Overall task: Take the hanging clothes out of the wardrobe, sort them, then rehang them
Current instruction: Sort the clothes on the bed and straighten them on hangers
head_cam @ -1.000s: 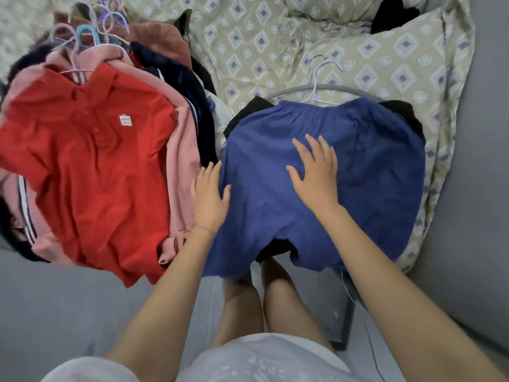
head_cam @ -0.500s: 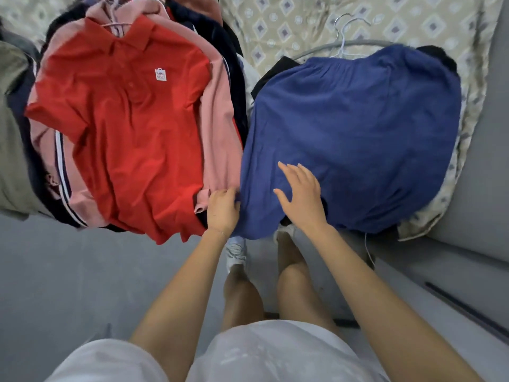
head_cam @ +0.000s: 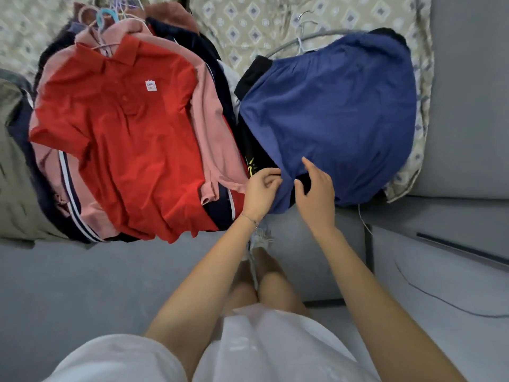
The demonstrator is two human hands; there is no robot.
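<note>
Head view. We are looking down on two piles of hangered clothes lying on a patterned bed cover [head_cam: 261,26].

1. Left pile: a red polo shirt [head_cam: 129,133] is lying on top, collar away from us, with a small white label on the chest. A pink shirt [head_cam: 217,139] is showing along its right side. A navy garment with white stripes [head_cam: 68,208] is sticking out below it on the left. An olive garment [head_cam: 13,175] is lying at the far left edge. Several hanger hooks are bunching above the collar, among them a light-blue hanger hook [head_cam: 103,16].

2. Right pile: a blue garment [head_cam: 330,114] is lying on top, with a white wire hanger [head_cam: 303,28] showing at its far end. A black garment with a yellow print [head_cam: 252,164] is showing beneath its left side.

3. Left hand [head_cam: 260,188]: it is sitting at the lower left edge of the blue garment. Its fingers are curling round that edge and holding it. A thin bracelet [head_cam: 249,217] is circling the wrist.

4. Right hand [head_cam: 315,194]: it is sitting just beside the left hand, on the blue garment's near hem. The index finger is lying straight on the blue fabric and the thumb is standing apart, with black fabric showing between them. The other fingers are hidden, so we cannot tell whether this hand is gripping the hem.

5. Both piles are overhanging the near edge above a grey floor [head_cam: 82,285].
</note>
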